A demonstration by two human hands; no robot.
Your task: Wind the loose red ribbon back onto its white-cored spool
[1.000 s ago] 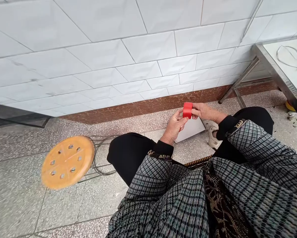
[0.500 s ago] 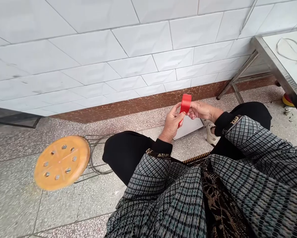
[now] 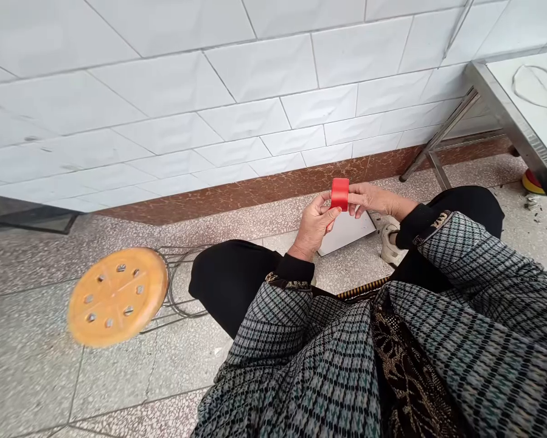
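A roll of glossy red tape [image 3: 339,190] is held up in front of me, its broad face toward the camera. My left hand [image 3: 315,223] grips it from the left, with the thumb along its lower edge and the fingers behind. On the other side my right hand [image 3: 369,199] has its fingers bent against the right edge of the roll, some of the fingertips hidden. Below both hands a flat white rectangular piece [image 3: 346,234] lies on the floor between my feet.
An orange round stool [image 3: 118,298] with wire legs lies tipped to my left. To the right stands a metal-framed table [image 3: 515,109] with a thin cable loop [image 3: 535,88] on top. The white tiled wall [image 3: 264,67] rises close in front, over a speckled floor.
The red roll has tilted and dropped slightly, with both hands lowering a little. My right fingers have shifted along its right edge.
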